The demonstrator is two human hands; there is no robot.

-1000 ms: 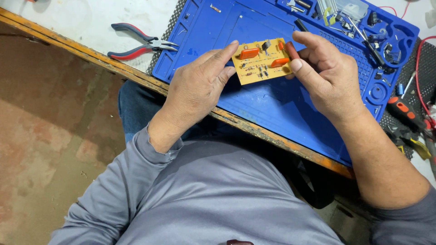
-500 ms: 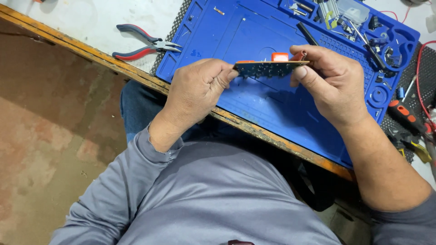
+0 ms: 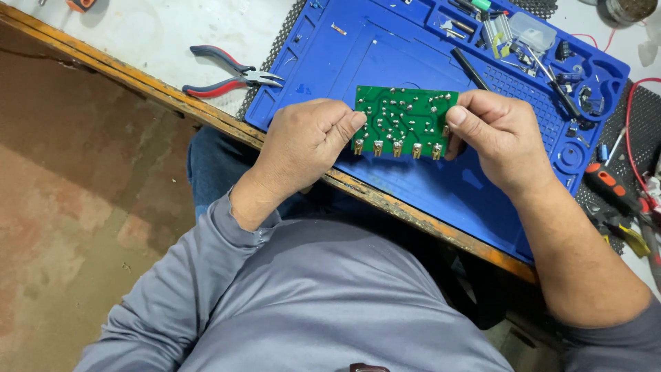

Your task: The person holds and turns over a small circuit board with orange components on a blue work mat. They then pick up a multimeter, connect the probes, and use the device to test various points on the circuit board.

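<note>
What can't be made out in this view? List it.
- Head view: the circuit board shows only its green soldered side; the other face is turned away.
- Both board ends are covered by the left hand and right hand.
- Small parts in the blue mat trays are too small.
- Round tin is cut off by the top edge.

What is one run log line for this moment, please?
left hand: holds circuit board left edge | right hand: holds right edge | board: green solder side up, above blue mat
</note>
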